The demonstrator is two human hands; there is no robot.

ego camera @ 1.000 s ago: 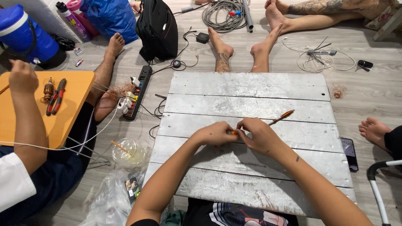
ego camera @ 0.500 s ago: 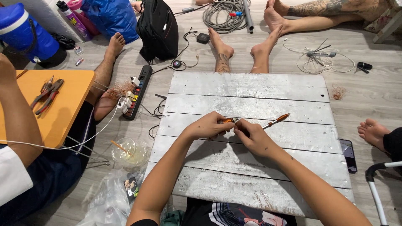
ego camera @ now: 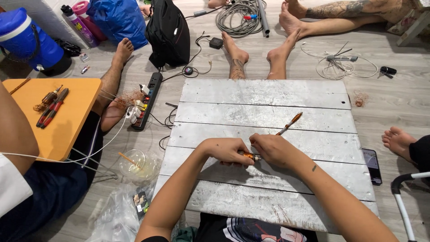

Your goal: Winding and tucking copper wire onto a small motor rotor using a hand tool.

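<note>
Both hands together at board centre, over the whitewashed plank board [ego camera: 268, 118].
Left hand [ego camera: 226, 150]: curled closed, fingers wrapped around a short copper-coloured piece [ego camera: 251, 156], only its tip visible at 3 o'clock of the fist.
Right hand [ego camera: 274, 149]: fingers pressed together in a pinch on the same piece from the 3 o'clock side; also seemingly gripping a slim wood-handled tool [ego camera: 290, 123], handle jutting toward 1 o'clock. Exact contact between tool shaft and piece hidden by fingers.
Surroundings: power strip [ego camera: 147, 101] at 10 o'clock off the board; clear cup [ego camera: 134, 164] at 9 o'clock; phone [ego camera: 371, 166] at 3 o'clock by the board edge; another person's orange table [ego camera: 67, 121] with red-handled pliers [ego camera: 53, 108] farther at 9 o'clock.
Risk, judged: small piece held in fingertips only, no clamp. Slip of the tool tip likely to jab the left palm; loss of grip likely to send the piece off the board.
</note>
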